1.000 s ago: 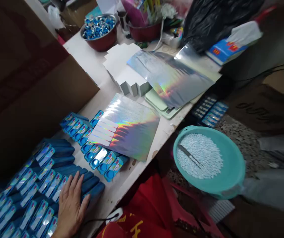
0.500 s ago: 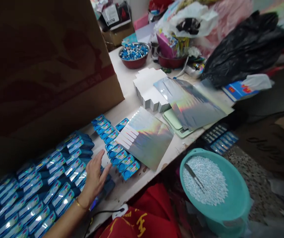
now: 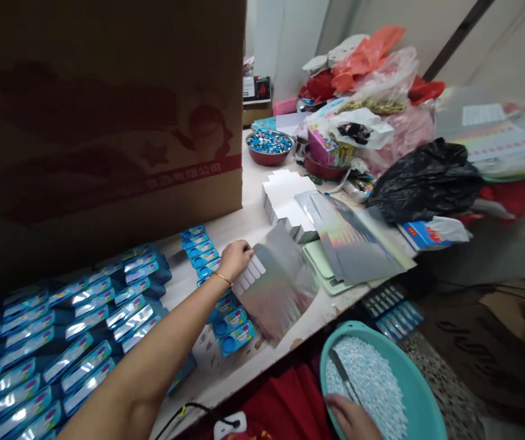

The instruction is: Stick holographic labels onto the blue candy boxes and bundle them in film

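My left hand [image 3: 236, 260] is closed at the upper left corner of a silvery holographic sheet [image 3: 285, 287]. Its curled fingers hide whatever is between them. White strips [image 3: 250, 275] show on the sheet beside the fingertips. Under and around the wrist runs a row of small blue printed cases [image 3: 234, 338], partly covered by my forearm. Low in the view, my right hand [image 3: 356, 418] reaches over the near rim of a teal tub [image 3: 422, 400]. Its visible fingers look stretched out, close to tweezers [image 3: 345, 373] lying on pale blue-white pellets [image 3: 372, 373].
Stacked blue cases [image 3: 83, 330] fill the left, before a big cardboard box [image 3: 175, 195]. Behind the sheet are white folded cartons [image 3: 290, 198], more holographic sheets [image 3: 349, 244] and a bowl of blue pieces [image 3: 269, 150]. A black plastic bag [image 3: 427, 183] lies at back right.
My left hand has moved up and right from beside the case row to the sheet's corner, and its fingers have closed. My right hand has come into view at the tub.
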`<state>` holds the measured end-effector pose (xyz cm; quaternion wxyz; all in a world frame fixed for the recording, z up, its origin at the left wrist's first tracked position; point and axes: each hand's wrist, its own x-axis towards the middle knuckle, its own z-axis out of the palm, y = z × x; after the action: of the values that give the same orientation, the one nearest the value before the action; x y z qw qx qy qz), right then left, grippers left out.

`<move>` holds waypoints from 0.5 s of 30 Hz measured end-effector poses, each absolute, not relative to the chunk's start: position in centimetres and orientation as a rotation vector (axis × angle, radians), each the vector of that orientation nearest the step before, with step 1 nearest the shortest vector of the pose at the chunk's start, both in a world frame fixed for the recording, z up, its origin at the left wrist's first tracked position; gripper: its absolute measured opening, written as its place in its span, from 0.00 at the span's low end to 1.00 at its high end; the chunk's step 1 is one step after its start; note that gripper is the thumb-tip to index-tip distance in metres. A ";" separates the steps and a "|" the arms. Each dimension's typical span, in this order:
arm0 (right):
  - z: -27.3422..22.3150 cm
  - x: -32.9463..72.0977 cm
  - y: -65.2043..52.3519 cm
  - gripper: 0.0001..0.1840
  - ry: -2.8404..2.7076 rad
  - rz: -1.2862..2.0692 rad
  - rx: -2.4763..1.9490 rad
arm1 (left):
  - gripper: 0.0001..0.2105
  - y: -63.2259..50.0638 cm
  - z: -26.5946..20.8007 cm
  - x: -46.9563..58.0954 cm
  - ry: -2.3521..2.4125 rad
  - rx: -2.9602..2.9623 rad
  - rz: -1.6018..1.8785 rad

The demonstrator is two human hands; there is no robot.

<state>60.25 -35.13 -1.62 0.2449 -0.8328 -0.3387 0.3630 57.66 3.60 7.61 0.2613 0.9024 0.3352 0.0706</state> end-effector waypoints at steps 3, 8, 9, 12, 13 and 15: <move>2.6 65.0 -31.2 0.12 -1.210 0.657 -2.195 | 0.07 2.0 11.3 55.9 0.619 2.337 0.398; 15.1 64.8 -23.7 0.20 -1.552 -0.389 -1.833 | 0.07 -2.7 18.4 49.4 0.357 2.176 0.640; 17.1 63.6 -22.7 0.23 -1.613 -0.563 -1.739 | 0.07 -4.0 19.4 47.7 0.318 2.175 0.642; 20.7 59.7 -21.6 0.27 -1.860 -0.812 -1.498 | 0.07 -8.4 21.4 42.7 0.237 2.277 0.635; 21.0 58.4 -21.8 0.26 -1.953 -0.781 -1.443 | 0.07 -9.9 21.6 41.1 0.225 2.339 0.642; 20.3 56.3 -22.4 0.20 -2.080 -0.627 -1.361 | 0.07 -12.3 21.4 38.4 0.231 2.478 0.646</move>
<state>56.31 -22.42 20.29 0.2852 -0.5089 -0.7777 -0.2343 38.36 -12.25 21.38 0.2815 0.9248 0.0860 0.2411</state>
